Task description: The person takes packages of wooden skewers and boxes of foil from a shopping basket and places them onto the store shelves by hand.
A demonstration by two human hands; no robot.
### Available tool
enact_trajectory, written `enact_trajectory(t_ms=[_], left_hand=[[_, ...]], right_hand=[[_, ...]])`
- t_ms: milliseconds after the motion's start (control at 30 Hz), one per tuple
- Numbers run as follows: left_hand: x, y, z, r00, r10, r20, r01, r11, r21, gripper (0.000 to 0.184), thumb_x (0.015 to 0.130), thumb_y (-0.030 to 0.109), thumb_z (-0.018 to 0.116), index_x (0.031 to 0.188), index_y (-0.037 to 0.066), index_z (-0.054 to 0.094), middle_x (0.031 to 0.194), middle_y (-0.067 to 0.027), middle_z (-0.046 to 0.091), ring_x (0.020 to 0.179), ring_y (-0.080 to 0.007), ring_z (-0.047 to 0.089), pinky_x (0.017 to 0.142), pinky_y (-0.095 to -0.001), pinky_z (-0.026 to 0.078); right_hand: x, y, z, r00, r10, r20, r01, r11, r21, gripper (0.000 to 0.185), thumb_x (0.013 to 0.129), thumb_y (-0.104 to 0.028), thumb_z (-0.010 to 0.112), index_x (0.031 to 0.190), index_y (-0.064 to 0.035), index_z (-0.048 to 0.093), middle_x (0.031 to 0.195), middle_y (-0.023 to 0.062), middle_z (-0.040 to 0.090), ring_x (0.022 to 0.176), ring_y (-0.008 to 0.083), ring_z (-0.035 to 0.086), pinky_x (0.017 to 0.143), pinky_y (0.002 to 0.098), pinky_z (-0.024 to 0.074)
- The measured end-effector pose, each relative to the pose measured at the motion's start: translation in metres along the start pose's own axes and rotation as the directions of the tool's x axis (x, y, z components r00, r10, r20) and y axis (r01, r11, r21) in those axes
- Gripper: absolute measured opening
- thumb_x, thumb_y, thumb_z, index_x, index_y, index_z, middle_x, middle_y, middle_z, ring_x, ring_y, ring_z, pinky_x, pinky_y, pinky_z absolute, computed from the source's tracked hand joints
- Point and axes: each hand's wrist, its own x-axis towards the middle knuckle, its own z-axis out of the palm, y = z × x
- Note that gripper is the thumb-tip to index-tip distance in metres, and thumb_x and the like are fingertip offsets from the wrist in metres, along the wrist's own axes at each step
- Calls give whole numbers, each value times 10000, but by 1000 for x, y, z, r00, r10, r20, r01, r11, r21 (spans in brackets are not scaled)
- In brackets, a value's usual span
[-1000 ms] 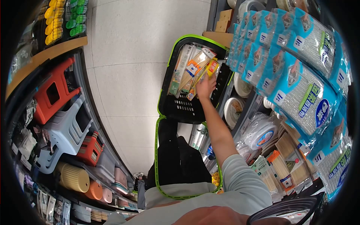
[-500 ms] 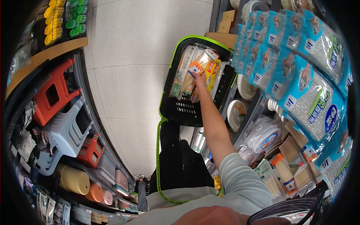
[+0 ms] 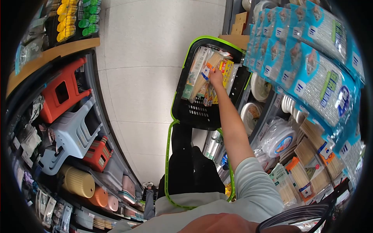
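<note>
My right hand (image 3: 216, 77) reaches down into a black shopping basket (image 3: 190, 123) with a bright green rim. Its fingers are curled closed at the orange-labelled end of a clear packet of wooden skewers (image 3: 200, 83); the fingertips are partly hidden. Left of this lies a long whitish-green packet (image 3: 192, 76). A yellow box (image 3: 225, 71) with red print sits to the right of the fingers, beside another pale wrapped item. The basket's green handle (image 3: 168, 155) loops down toward my body. My left hand is out of sight.
Blue bags of silver scrubbing pads (image 3: 330, 89) hang on the right, close to my arm. Below them are paper bowls (image 3: 250, 116) and packed skewers (image 3: 299, 178). On the left shelf stand a red stool (image 3: 62, 91), a blue-grey stool (image 3: 74, 128) and bins. Pale floor tiles (image 3: 136, 93) lie between.
My right hand has shifted slightly right relative to the skewer packet, with its fingers now at the label's right edge. The whole view has shifted a little, and the handle loop sits differently.
</note>
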Motion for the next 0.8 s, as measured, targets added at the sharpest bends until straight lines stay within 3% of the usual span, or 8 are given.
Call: enact_trajectory(t_ms=[300,367,400,500,600,633,767,800], left_hand=[[-67,35,22,919,335,-210,-348,937,-28,337,953,177,598,1284,113,590,1053,-18,642,1018,-160,604,861,-370,491],[-83,56,25,945,197,-259,-275,910,-311,333,956,177,597,1283,111,590,1043,-14,645,1009,-156,608,854,-368,494],[-91,72,23,979,-166,-114,52,755,-654,315,982,189,579,1278,82,569,928,-19,627,896,-116,605,804,-302,500],[-81,84,33,584,-126,-802,-400,815,-419,392,944,181,616,1287,17,519,1103,-102,607,925,-166,603,861,-319,474],[-75,141,47,9,256,-967,141,957,254,493,888,199,692,1280,-17,486,1002,-105,646,975,-176,606,902,-343,476],[-74,158,59,-64,500,-864,482,773,412,508,867,203,710,1271,-19,495,1021,-127,648,980,-186,604,913,-352,471],[-83,206,127,-125,657,-743,751,552,362,418,846,237,735,1154,3,577,974,-147,653,921,-182,607,854,-327,479],[-91,203,138,13,382,-924,366,858,360,349,861,241,725,1087,8,598,914,-122,650,866,-158,594,802,-310,477]], right_hand=[[-146,-20,-88,935,-344,-89,355,915,190,273,952,-169,536,1053,79,591,1121,264,529,1069,450,527,935,448,426],[-205,-53,-127,876,-450,-173,479,854,204,235,943,-159,565,965,76,563,1020,240,545,984,416,547,854,429,446],[-235,-69,-146,863,-469,-189,502,840,209,235,943,-159,565,965,76,563,1020,240,545,984,416,547,854,429,446],[-326,-102,-210,772,-580,-259,631,750,198,222,948,-145,555,1024,63,574,1003,222,583,935,378,583,823,401,464],[-409,-121,-272,812,-579,-66,563,750,348,209,972,-145,535,1043,47,577,916,147,625,826,246,609,760,349,476],[-440,-127,-289,799,-590,-113,565,674,476,206,962,-160,551,981,43,582,853,163,610,778,262,599,721,348,467],[-570,-135,-373,822,-556,-121,435,477,764,193,985,-164,532,956,20,582,830,83,619,732,122,549,670,277,447],[-595,-136,-386,830,-528,-178,387,316,866,190,997,-160,517,979,18,581,849,46,628,746,88,540,671,265,447]])
